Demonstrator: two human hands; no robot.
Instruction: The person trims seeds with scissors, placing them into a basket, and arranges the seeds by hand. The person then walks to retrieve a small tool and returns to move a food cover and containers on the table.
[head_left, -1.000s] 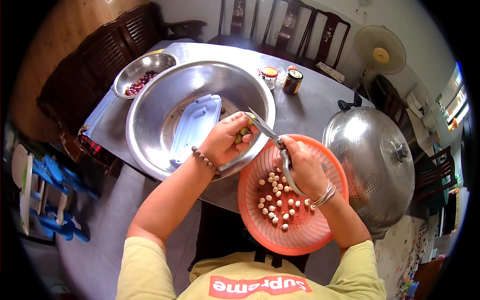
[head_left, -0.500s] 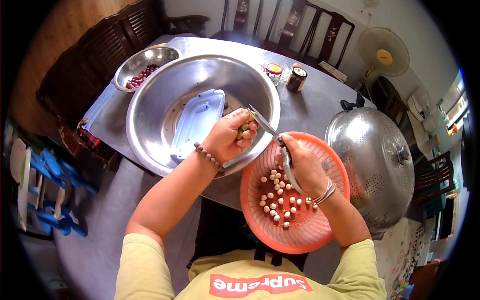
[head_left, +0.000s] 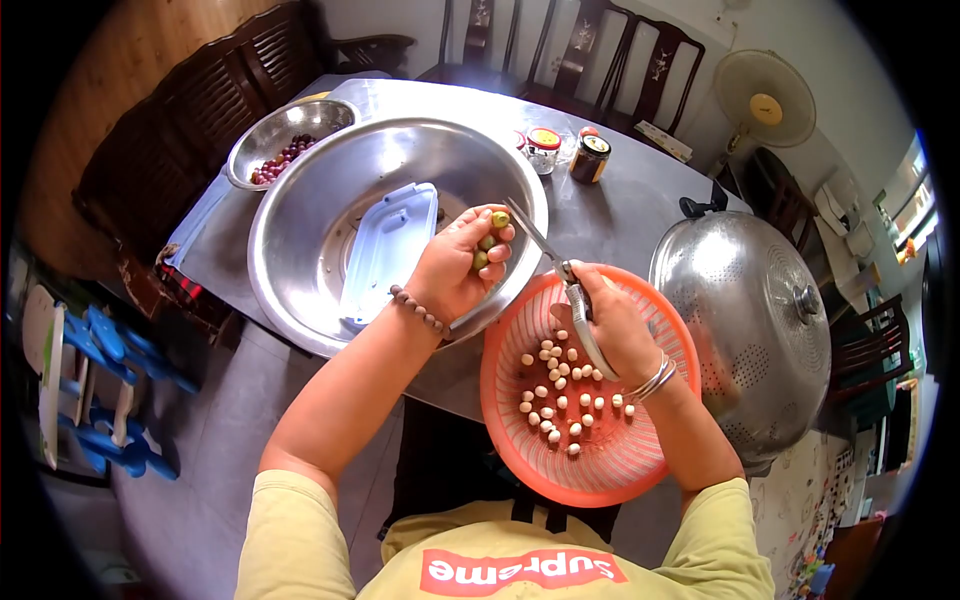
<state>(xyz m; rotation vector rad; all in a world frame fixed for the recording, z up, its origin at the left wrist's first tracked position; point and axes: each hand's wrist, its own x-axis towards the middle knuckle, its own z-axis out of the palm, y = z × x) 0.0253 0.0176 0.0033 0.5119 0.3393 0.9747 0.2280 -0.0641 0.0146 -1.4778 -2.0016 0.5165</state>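
Note:
My left hand (head_left: pixel 462 262) is curled over the big steel basin (head_left: pixel 262 245), holding several small green oval seeds (head_left: pixel 486 243) that look like lotus seeds. One is pinched at the fingertips. My right hand (head_left: pixel 618 325) grips metal scissors (head_left: pixel 537 236) by the curved handles. Their tips point up and left, close beside the pinched seed; I cannot tell whether they touch. Below my right hand, an orange plastic basket (head_left: pixel 492 400) holds several peeled whitish seeds (head_left: pixel 562 402). A pale blue plastic lid or tray (head_left: pixel 385 255) lies inside the basin.
Behind the basin stands a steel bowl (head_left: pixel 245 155) of reddish grapes (head_left: pixel 285 160). A red-lidded jar (head_left: pixel 542 150) and a dark jar (head_left: pixel 590 158) are farther back. To the right is a large perforated steel steamer or lid (head_left: pixel 740 320); a fan (head_left: pixel 765 100) stands beyond the table (head_left: pixel 640 190).
The scissors' tips have drawn slightly away from the left fingertips. My left hand has turned, showing more of the green seeds. The white seeds look the same.

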